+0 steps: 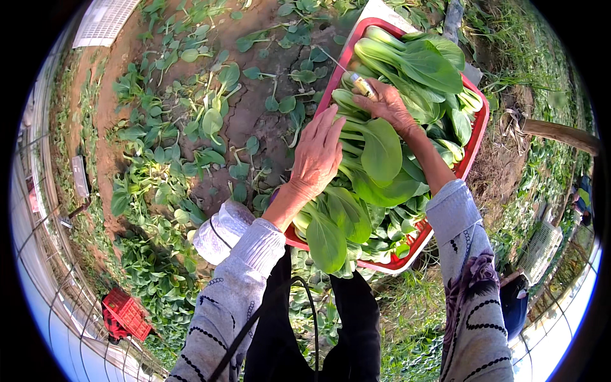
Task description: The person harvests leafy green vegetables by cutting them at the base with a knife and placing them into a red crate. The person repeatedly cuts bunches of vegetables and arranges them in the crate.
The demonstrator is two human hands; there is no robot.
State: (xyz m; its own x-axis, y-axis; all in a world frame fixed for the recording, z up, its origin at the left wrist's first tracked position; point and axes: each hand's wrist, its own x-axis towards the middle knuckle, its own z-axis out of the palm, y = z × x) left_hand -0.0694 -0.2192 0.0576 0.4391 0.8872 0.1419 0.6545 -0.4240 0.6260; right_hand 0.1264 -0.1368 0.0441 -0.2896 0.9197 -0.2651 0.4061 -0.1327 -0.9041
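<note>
A red plastic crate [479,126] full of green bok choy [382,152] lies before me, tilted in the view. My right hand [385,102] is closed around the yellowish handle of a small knife [361,85], above the greens in the upper half of the crate. The knife's thin blade points up and left, past the crate's rim. My left hand [319,152] rests its palm side against the bok choy at the crate's left edge, fingers extended and nearly together; whether it grips a stem is hidden.
Cut leaves [212,122] litter the soil at left. A whitish plastic-wrapped thing [224,229] is beside my left sleeve. A wooden pole [561,134] juts in at right. Farther off are a red crate [126,313] beside a person, a pale crate [542,250] and people at right.
</note>
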